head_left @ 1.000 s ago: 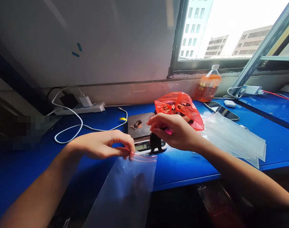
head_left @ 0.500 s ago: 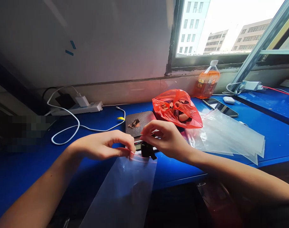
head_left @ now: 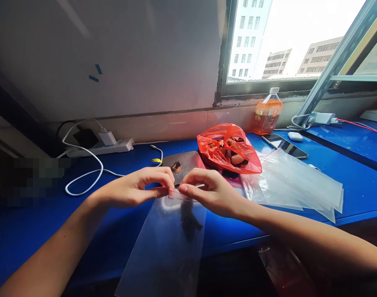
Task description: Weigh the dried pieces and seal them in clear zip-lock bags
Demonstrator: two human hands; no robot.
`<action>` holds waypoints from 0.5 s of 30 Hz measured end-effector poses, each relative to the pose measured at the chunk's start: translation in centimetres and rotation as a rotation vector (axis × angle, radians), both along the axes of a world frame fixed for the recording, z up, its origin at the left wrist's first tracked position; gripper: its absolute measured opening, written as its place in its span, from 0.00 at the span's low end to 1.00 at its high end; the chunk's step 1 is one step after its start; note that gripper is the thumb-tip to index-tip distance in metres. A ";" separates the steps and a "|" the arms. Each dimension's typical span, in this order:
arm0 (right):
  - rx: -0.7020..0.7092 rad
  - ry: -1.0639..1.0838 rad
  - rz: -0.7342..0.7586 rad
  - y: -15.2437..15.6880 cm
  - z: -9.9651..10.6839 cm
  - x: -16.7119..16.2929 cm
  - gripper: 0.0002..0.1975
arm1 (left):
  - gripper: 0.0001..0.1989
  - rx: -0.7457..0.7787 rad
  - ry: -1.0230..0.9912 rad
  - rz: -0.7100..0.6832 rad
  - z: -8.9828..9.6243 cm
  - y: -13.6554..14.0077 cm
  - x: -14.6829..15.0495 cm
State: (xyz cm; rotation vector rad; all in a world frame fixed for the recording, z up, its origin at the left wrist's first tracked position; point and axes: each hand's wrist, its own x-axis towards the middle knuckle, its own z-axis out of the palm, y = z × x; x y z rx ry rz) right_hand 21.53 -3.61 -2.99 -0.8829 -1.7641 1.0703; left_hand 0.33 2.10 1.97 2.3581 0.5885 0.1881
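A clear zip bag [head_left: 163,243] hangs from my hands over the table's front edge, its red-lined mouth at the top. My left hand [head_left: 145,183] pinches the left part of that mouth. Thumb and fingertips of my right hand [head_left: 207,187] close on the same rim, just to the right. Inside the bag, in its upper part, shows a dark, irregular piece [head_left: 190,222], blurred by the plastic. Behind my hands sits a flat scale [head_left: 188,159] with small dark brown scraps [head_left: 176,166] on it; its front is hidden by my hands.
A red plastic bag [head_left: 253,161] of brown chunks stands behind my right hand. Several flat clear bags [head_left: 302,185] lie to its right, near a phone [head_left: 287,146], a white case [head_left: 295,136] and an orange drink bottle [head_left: 268,113]. A white cable [head_left: 83,193] loops at left.
The dark piece, held by my right hand above the bag's mouth before, is now inside the bag. My right hand has moved left and down to the rim. The view has tilted slightly up.
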 end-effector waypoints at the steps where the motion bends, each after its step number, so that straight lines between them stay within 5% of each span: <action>1: 0.056 -0.028 -0.013 0.0 0.1 0.1 0.13 | 0.12 -0.010 0.000 0.004 0.3 0.0 -0.2; 7: 0.586 -0.343 -0.211 4.0 0.0 -0.9 0.10 | 0.15 -0.177 -0.118 0.030 1.8 0.2 -2.5; 11: 0.644 -0.735 -0.077 6.6 -0.2 -1.9 0.12 | 0.16 -0.203 -0.186 0.109 1.5 0.7 -3.9; 15: 0.678 -0.783 -0.091 5.9 -0.5 -1.5 0.07 | 0.18 -0.223 -0.213 0.112 1.0 1.2 -4.9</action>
